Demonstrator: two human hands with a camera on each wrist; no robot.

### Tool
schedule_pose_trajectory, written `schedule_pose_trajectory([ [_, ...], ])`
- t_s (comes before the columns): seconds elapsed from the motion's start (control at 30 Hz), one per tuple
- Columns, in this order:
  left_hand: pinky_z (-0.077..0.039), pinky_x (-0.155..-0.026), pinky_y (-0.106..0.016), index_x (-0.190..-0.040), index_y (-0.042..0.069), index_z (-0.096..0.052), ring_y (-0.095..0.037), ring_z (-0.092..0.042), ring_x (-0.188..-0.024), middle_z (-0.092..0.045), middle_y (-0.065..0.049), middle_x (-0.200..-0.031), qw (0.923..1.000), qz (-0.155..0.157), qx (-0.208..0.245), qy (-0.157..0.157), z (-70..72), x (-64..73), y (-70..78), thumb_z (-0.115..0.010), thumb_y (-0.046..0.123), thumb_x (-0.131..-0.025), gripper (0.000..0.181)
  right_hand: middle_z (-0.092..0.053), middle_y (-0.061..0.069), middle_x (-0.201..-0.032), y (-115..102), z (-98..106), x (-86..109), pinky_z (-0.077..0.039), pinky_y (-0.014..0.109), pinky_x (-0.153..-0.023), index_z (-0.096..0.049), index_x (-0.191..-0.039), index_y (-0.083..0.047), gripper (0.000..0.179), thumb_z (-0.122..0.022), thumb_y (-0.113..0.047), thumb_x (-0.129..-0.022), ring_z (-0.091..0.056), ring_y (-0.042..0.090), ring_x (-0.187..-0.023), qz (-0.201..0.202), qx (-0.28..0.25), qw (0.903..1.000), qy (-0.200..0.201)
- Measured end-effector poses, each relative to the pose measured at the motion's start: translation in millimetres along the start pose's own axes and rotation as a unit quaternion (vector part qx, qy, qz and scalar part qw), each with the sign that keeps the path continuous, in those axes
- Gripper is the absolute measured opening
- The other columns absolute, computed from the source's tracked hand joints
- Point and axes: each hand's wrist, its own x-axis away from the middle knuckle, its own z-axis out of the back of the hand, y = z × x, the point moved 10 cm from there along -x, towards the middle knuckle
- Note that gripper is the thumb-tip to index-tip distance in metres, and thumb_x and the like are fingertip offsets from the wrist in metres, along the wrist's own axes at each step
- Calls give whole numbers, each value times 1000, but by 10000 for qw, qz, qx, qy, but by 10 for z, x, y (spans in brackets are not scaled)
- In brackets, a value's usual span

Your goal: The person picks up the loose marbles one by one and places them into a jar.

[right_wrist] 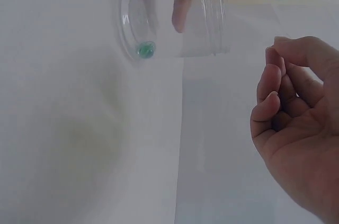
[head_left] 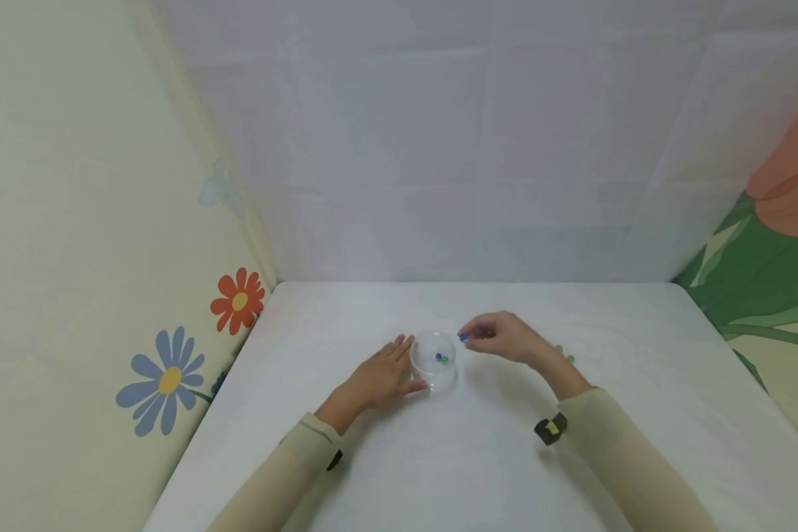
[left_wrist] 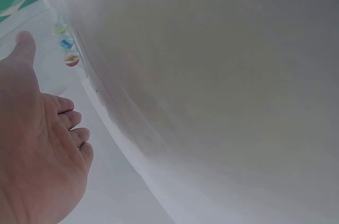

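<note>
A clear round container [head_left: 434, 347] with a few small marbles [head_left: 442, 359] at its bottom stands on the white table. My left hand [head_left: 382, 375] rests against its left side, fingers straight along the far side and thumb along the near side. Just right of the rim, my right hand [head_left: 505, 338] pinches a blue marble [head_left: 463, 338] between thumb and fingertips. In the right wrist view the see-through container [right_wrist: 175, 33] shows a green marble [right_wrist: 145, 50] near its base, and the held marble is hidden by the fingers. Several marbles [left_wrist: 65, 43] appear beyond my left fingers in the left wrist view.
A few pale green marbles [head_left: 570, 359] lie on the table beyond my right forearm. White cloth covers the table [head_left: 399, 458] and the back wall [head_left: 439, 148]. A flower-print cloth [head_left: 73, 258] hangs at the left, another [head_left: 785, 281] at the right.
</note>
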Motion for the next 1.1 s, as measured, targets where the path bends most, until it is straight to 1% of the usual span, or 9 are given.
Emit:
schedule_pose_trajectory([
  [0.1, -20, -127, -40, -160, 1, -20, -28, -17, -156, -21, -14, -167, 10000, -20, 26, -14, -4, -1, 2, -45, 68, -99, 94, -73, 0, -103, -35, -38, -40, -59, 34, -84, -73, -117, -11, 23, -70, -15, -95, -66, 16, -95, 39, 117, 9999, -52],
  [0.33, -19, -127, -40, -160, 0, -20, -28, -17, -156, -21, -14, -167, 10000, -28, 5, 14, -13, -14, -11, -44, 67, -99, 94, -73, 0, -99, -125, -113, -119, -59, 33, -83, -73, -115, -9, 22, -71, -13, -94, -65, 15, -91, 309, 382, 9986, -170],
  [0.57, -20, -127, -40, -160, 0, -21, -28, -17, -155, -22, -13, -167, 10000, -39, -1, -15, -18, -5, -18, -44, 68, -99, 94, -72, -3, -97, -148, -220, -197, -57, 30, -81, -74, -115, -10, 22, -71, -12, -93, -64, 12, -88, 320, 587, 9973, -293],
  [0.7, -19, -127, -39, -160, 0, -21, -28, -17, -156, -22, -14, -167, 9999, -59, -95, -19, -12, -5, -14, -43, 68, -99, 94, -72, -4, -95, -197, -247, -224, -57, 29, -80, -74, -114, -10, 21, -71, -11, -93, -64, 11, -87, 428, 723, 9959, -322],
  [0.83, -19, -127, -39, -160, -1, -21, -28, -17, -156, -22, -14, -167, 9999, -59, -95, -18, 1, -13, -6, -43, 68, -99, 94, -72, -4, -94, -254, -253, -231, -58, 29, -79, -74, -114, -8, 21, -70, -10, -94, -65, 11, -87, 569, 748, 9948, -381],
  [0.93, -19, -127, -40, -160, -1, -21, -28, -17, -155, -22, -14, -167, 9999, -61, -80, -17, -2, -17, -6, -43, 68, -99, 94, -72, -4, -96, -290, -257, -224, -58, 29, -80, -73, -115, -8, 21, -70, -10, -94, -65, 11, -88, 643, 815, 9934, -492],
  [1.0, -19, -127, -39, -160, 0, -21, -28, -17, -156, -21, -14, -167, 9999, -58, -134, -28, -16, -22, -13, -42, 69, -99, 95, -72, -4, -99, -302, -267, -217, -58, 29, -82, -73, -117, -10, 22, -70, -12, -94, -65, 11, -90, 629, 877, 9924, -595],
  [1.1, -19, -127, -40, -160, 0, -21, -28, -17, -156, -21, -13, -167, 9999, -38, -135, -25, -31, -28, -25, -41, 70, -99, 95, -72, -2, -105, -333, -283, -191, -58, 31, -84, -71, -121, -11, 26, -71, -15, -95, -65, 12, -94, 617, 956, 9905, -778],
])
